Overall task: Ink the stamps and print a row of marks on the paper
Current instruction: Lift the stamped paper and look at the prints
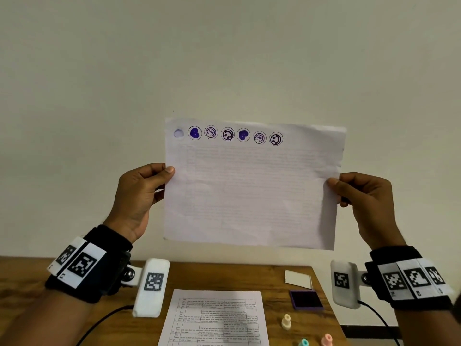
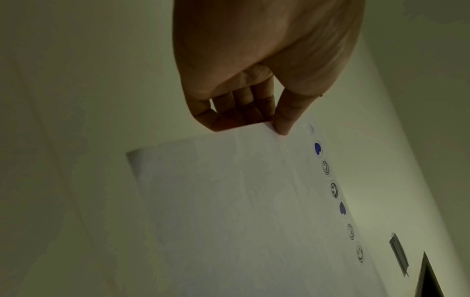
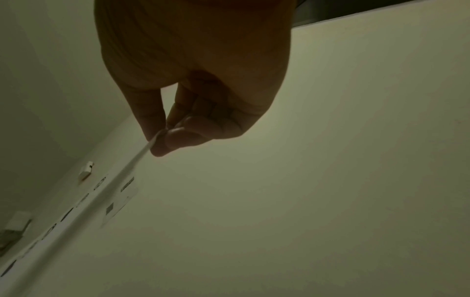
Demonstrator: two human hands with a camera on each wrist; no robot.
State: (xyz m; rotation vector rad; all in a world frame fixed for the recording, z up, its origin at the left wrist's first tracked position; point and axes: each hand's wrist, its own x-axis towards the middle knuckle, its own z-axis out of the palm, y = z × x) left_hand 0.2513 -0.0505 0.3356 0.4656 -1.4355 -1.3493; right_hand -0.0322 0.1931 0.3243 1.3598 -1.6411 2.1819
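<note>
A white sheet of paper (image 1: 249,191) is held upright in the air before a pale wall. Along its top runs a row of several round purple marks (image 1: 227,134), hearts and smiling faces, with a faint smudge at the left end. My left hand (image 1: 149,186) pinches the sheet's left edge, thumb on the front. My right hand (image 1: 359,191) pinches the right edge. The left wrist view has the paper (image 2: 229,201) with the marks (image 2: 333,188) under my thumb. Seen edge-on in the right wrist view, the paper (image 3: 142,154) sits between thumb and fingers.
On the wooden table (image 1: 224,273) below lie a printed sheet (image 1: 214,318), an open purple ink pad (image 1: 306,299) with its white lid (image 1: 298,278) behind, and three small stamps: cream (image 1: 286,321), pink (image 1: 326,340), teal (image 1: 303,342). The table's right edge is near the stamps.
</note>
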